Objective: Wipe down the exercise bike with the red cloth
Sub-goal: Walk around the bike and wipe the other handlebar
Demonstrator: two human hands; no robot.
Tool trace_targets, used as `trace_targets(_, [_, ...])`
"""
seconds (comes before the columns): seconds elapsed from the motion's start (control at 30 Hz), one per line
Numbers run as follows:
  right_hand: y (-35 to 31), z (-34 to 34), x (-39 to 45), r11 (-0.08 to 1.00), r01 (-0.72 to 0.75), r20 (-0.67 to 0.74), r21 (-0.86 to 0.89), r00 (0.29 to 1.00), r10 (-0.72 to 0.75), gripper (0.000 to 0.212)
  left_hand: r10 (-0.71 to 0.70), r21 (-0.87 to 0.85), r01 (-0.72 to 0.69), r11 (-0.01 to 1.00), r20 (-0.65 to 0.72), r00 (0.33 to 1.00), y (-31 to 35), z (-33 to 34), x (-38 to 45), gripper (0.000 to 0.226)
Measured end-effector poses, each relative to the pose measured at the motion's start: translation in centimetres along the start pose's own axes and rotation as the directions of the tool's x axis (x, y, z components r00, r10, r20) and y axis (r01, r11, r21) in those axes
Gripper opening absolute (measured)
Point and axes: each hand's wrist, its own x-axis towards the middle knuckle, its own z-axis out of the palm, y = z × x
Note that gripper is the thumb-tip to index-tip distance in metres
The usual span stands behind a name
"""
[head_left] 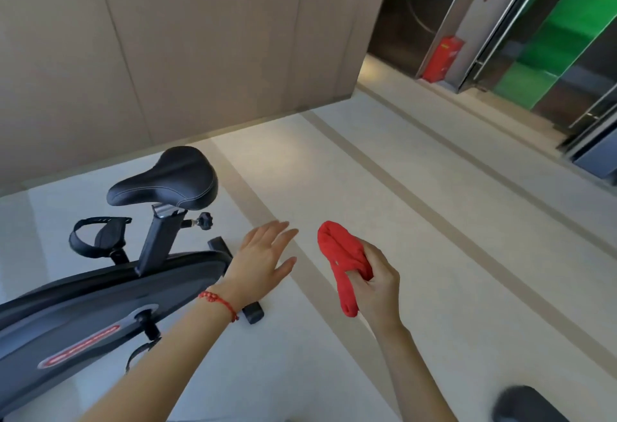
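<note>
Nearest the camera, a dark rounded shape point(527, 403) sat blurred at the lower right edge, too soft to name; just beyond it the two bare forearms reached forward over the pale floor point(417, 188). The right hand point(374, 283) was closed around the red cloth point(342, 263), which stood bunched above the fist and trailed a tail below it, held in the air and touching nothing else; the left hand point(263, 258) was open and empty, fingers spread, palm down, with a red string bracelet point(218, 301) at the wrist, hovering in front of the rear end of the exercise bike point(100, 305).

The cloth was well apart from the bike, so the step in hand looked like the approach, with no wiping contact yet; the next move probably called for carrying the cloth leftward across the body to the black saddle point(163, 178) or the dark housing, and perhaps flattening the wad so more of it met the surface.

The seat post, its adjustment knob point(204, 220) and the strapped pedal point(100, 234) were narrow and awkward and might snag loose fabric; the open left hand lay between cloth and frame. Further off stood a beige panelled wall point(200, 38); beyond, a red cabinet point(442, 58) and green panels point(551, 54), well clear.
</note>
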Motion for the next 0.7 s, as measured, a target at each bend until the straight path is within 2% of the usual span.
trace_targets(0.37, [7.0, -7.6, 8.7, 0.999, 0.019, 0.038, -0.034, 0.999, -0.018, 0.044, 0.033, -0.01, -0.033, 0.999, 0.066, 0.997, 4.7, 6.1, 11.8, 0.052])
trace_targets(0.7, [13.1, -6.4, 22.0, 1.0, 0.012, 0.049, -0.013, 0.999, -0.011, 0.047, 0.031, -0.008, -0.031, 1.0, 0.048, 0.998, 0.3, 10.1, 25.8, 0.052])
